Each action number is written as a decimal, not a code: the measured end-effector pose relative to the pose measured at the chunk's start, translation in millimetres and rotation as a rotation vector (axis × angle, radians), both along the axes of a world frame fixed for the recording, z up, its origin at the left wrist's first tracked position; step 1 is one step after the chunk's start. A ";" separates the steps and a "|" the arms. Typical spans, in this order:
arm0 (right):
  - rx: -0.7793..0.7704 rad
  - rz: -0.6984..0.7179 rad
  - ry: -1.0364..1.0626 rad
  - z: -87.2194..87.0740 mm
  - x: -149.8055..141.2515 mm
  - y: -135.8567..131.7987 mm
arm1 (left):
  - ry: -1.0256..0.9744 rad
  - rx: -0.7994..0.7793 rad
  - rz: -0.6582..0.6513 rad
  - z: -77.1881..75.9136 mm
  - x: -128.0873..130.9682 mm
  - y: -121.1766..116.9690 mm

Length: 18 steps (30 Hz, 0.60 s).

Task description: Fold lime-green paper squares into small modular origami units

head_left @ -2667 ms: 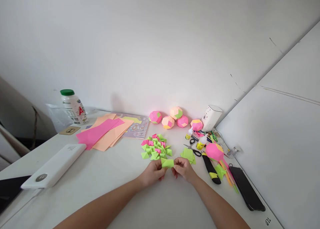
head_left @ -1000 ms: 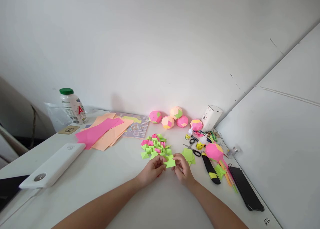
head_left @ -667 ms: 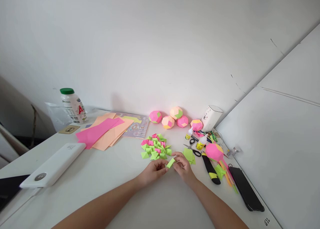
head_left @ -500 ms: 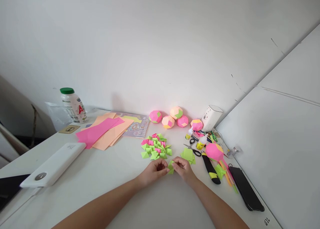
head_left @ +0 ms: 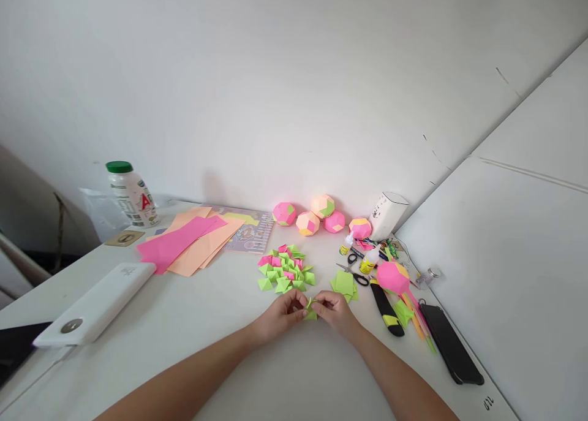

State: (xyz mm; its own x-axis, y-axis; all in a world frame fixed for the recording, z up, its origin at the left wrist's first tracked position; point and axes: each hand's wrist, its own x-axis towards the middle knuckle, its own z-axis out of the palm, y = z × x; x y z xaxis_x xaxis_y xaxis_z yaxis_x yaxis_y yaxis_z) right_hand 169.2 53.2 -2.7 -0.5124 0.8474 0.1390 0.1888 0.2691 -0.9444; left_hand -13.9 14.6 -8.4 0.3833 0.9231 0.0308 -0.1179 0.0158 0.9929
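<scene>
Over the worktop, both hands pinch one green paper piece

Between the fingertips of the left hand and the right hand, a small green paper piece is held, folded, just in front of a pile of folded pieces in green and pink. Each hand's grip is closed on it, thumb against fingers. Just beyond the right hand lie green sheets, with the scissors beside them and a black-and-yellow cutter farther right. Two glue bottles, a smaller one and a larger one, are near the scissors. Along the wall sit five faceted paper balls; a sixth ball is near the cutter. A black phone-shaped object lies at far right. On the left are pink paper, peach paper, a white device and a green-capped bottle.
</scene>
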 end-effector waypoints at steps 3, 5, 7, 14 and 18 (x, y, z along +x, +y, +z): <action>-0.015 0.015 0.000 -0.8 0.1 0.9 | 0.004 0.019 0.058 -3.7 0.8 0.7; -0.025 0.019 -0.011 -1.8 0.4 1.7 | 0.024 0.048 0.086 -3.8 1.2 0.3; -0.023 0.021 -0.022 -2.8 0.8 2.3 | 0.061 0.084 0.098 -2.3 1.3 -0.4; -0.040 0.043 0.010 -3.0 2.5 3.4 | 0.106 0.156 0.151 -1.4 0.0 0.0; -0.034 0.031 0.016 -1.2 2.5 3.6 | 0.080 0.136 0.127 -4.6 -0.6 0.9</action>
